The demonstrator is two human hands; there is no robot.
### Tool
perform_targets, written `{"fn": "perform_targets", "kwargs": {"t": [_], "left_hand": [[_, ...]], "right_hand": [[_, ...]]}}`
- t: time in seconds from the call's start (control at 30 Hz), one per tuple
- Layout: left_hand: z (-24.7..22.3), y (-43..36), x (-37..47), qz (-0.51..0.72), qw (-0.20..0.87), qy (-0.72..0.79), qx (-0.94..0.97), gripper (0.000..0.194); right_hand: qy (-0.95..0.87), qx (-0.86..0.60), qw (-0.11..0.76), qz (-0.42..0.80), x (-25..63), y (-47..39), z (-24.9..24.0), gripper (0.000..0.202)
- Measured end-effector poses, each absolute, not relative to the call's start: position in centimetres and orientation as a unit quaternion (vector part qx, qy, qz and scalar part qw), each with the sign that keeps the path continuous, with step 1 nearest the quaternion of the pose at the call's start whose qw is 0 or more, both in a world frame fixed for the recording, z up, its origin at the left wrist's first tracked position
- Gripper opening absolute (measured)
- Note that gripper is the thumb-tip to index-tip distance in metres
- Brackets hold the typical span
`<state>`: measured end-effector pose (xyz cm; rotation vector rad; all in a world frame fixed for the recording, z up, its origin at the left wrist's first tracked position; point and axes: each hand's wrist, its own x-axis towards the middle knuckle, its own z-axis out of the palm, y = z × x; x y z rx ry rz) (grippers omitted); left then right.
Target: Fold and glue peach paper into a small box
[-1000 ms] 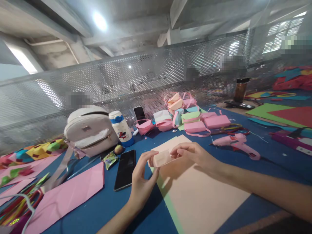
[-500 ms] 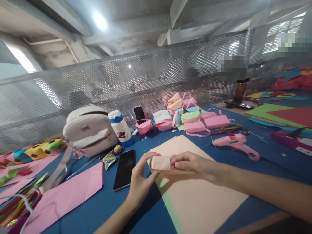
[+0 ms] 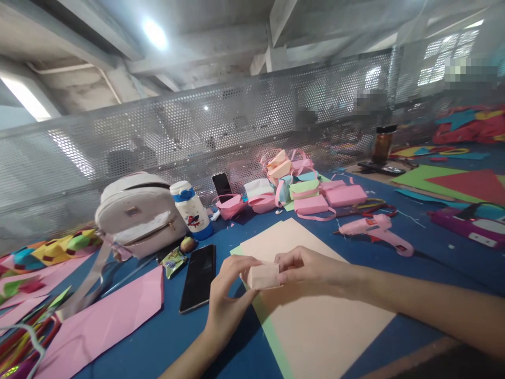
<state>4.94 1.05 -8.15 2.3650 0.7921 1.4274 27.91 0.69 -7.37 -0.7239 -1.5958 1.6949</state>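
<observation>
A small folded peach paper box (image 3: pixel 263 277) is held between my two hands, just above a stack of peach paper sheets (image 3: pixel 319 326). My left hand (image 3: pixel 231 292) grips its left end, thumb below and fingers over the top. At the box's right end, my right hand (image 3: pixel 302 266) pinches the paper with thumb and fingers. A green sheet (image 3: pixel 272 337) shows along the left edge of the peach stack. To the left of my left hand lies a black phone (image 3: pixel 198 278).
A pink glue gun (image 3: pixel 376 232) lies at right. Small paper bags (image 3: pixel 310 204) stand at the back, beside a cartoon bottle (image 3: pixel 191 210) and white backpack (image 3: pixel 138 216). Pink paper (image 3: pixel 114 321) is at left. A purple tool (image 3: pixel 465 226) sits far right.
The paper box has been tipped so that a broader front side shows, and both hands have shifted slightly with it. The view has swung a little to the right.
</observation>
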Motion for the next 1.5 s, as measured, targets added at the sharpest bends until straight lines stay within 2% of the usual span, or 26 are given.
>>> {"fn": "perform_targets", "kwargs": {"t": [0.23,0.47,0.67,1.17,1.4,1.5], "left_hand": [[-8.27,0.72,5.04,0.486,0.119,0.272,0.822,0.022],[-8.23,0.77,5.10,0.468,0.107,0.269,0.835,0.033],[-8.21,0.81,5.04,0.465,0.129,0.250,0.839,0.030],[-8.22,0.50,5.40,0.485,0.156,0.263,0.819,0.025],[-8.36,0.42,5.43,0.496,0.130,0.284,0.810,0.024],[-8.34,0.33,5.35,0.506,0.113,0.293,0.804,0.024]], "right_hand": [[-0.637,-0.288,0.361,0.617,27.76,0.67,-7.22,0.028],[-0.622,-0.286,0.392,0.614,27.38,0.70,-7.53,0.033],[-0.616,-0.297,0.387,0.619,27.34,0.83,-7.81,0.039],[-0.622,-0.284,0.382,0.622,27.54,0.52,-7.51,0.033],[-0.658,-0.307,0.379,0.574,27.50,0.39,-7.59,0.035],[-0.692,-0.320,0.399,0.509,27.65,0.28,-7.20,0.030]]}}
